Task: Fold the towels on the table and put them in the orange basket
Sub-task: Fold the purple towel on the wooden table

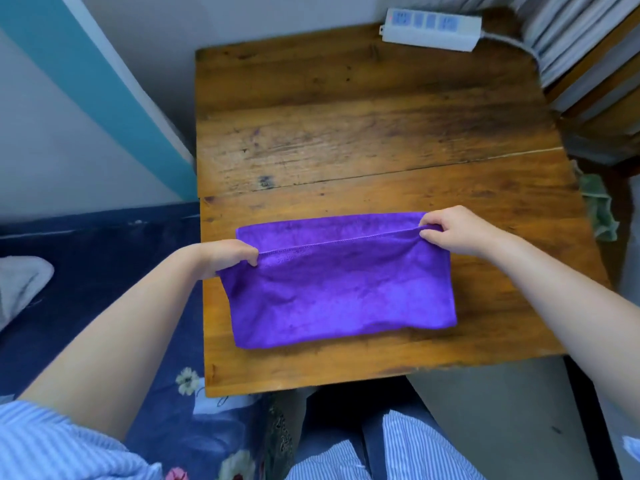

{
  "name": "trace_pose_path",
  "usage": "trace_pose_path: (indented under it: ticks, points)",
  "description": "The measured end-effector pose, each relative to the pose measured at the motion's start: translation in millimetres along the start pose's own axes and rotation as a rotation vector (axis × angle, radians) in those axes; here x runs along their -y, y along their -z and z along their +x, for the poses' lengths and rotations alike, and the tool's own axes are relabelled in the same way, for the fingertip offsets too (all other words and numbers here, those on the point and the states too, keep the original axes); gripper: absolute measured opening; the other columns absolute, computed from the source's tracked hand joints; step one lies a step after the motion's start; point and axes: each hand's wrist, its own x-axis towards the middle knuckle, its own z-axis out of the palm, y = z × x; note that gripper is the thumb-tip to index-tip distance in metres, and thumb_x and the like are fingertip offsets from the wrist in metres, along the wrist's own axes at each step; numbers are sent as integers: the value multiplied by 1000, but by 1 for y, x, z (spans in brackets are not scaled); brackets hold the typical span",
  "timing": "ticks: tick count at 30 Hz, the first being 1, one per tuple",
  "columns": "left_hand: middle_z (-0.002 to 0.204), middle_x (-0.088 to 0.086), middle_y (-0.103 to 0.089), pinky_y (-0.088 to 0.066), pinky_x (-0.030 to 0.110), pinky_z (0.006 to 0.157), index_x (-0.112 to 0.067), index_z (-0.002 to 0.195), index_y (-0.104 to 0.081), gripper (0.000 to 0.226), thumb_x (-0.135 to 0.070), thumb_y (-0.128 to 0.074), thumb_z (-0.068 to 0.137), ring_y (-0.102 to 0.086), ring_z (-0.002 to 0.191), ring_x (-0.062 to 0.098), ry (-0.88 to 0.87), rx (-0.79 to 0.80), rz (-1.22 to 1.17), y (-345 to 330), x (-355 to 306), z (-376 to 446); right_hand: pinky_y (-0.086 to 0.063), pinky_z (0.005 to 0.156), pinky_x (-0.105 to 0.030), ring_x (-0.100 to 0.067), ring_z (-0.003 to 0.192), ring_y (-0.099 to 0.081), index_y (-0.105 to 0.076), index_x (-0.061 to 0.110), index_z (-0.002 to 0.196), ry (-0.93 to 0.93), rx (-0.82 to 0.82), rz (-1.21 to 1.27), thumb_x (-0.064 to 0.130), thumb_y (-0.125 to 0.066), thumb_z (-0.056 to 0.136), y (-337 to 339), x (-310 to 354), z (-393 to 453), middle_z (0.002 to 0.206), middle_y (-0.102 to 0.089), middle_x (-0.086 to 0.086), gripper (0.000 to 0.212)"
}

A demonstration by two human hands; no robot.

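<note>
Head view: wooden table (pixel 363 109) fills most of the frame, worn planks with a seam running across, standing in a corner against a white wall with a teal stripe (pixel 86 71). Blue floral bedding (pixel 104 271) runs along its left side, and stacked shelves or boards (can't tell which) stand at the right.

Purple towel (pixel 343 285) lies flat on the table's near half, doubled over once by the look of it. Left hand (pixel 225 256) pinches the left end of the stitched top edge, right hand (pixel 457 230) pinches the right end, and the edge is pulled taut between them.

My read: first fold just being squared up, at least one more fold to go, then the drop-off. Orange basket not in view. A green cloth (pixel 601 209) hangs off the right edge, possibly another towel.

White power strip (pixel 433 27) sits at the far edge.
</note>
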Motion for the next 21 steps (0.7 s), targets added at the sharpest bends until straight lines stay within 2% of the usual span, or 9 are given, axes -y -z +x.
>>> trace_pose_path:
  ticks: [2, 5, 9, 15, 18, 21]
  points:
    - [91, 8, -64, -44, 28, 76, -11, 75, -56, 20, -8, -41, 87, -60, 83, 24, 7, 7, -7, 9, -8, 8, -34, 71, -24, -24, 89, -55, -66, 4, 101, 5, -65, 14, 14, -49, 92, 3, -3, 10, 101, -66, -14, 21]
    - [93, 7, -64, -42, 29, 80, -12, 78, -57, 19, -9, -41, 88, -59, 87, 24, -1, 11, 22, 18, -20, 18, -33, 72, -24, -18, 84, -49, -66, 4, 100, -6, -99, 54, 13, -48, 92, 3, -10, 20, 101, -66, -14, 21]
    - [93, 4, -60, -39, 31, 83, -17, 75, -56, 21, -13, -42, 90, -54, 92, 23, -7, -40, 59, 24, -28, 32, -37, 76, -27, -28, 96, -58, -66, 2, 99, -46, -149, 76, 10, -50, 91, -3, -18, 35, 104, -67, -16, 20]
    - [78, 5, -52, -36, 26, 60, -15, 68, -52, 24, -17, -48, 91, -45, 75, 18, -137, -276, 150, 22, -22, 45, -42, 83, -31, -32, 101, -58, -65, -2, 98, -63, -245, 51, 7, -50, 90, -18, -24, 45, 105, -67, -19, 20]
    - [82, 5, -57, -37, 27, 59, -10, 79, -59, 16, -17, -51, 91, -49, 78, 18, -220, -441, 173, 18, -12, 48, -43, 82, -32, -34, 98, -57, -65, -3, 98, -89, -292, 41, 7, -50, 89, -23, -24, 46, 102, -65, -20, 20]
    - [85, 4, -57, -35, 27, 68, -7, 87, -62, 16, -19, -52, 91, -49, 81, 19, -276, -578, 269, 13, -2, 49, -41, 76, -30, -35, 94, -56, -64, -4, 98, -96, -342, 10, 7, -50, 89, -28, -22, 47, 98, -62, -21, 20]
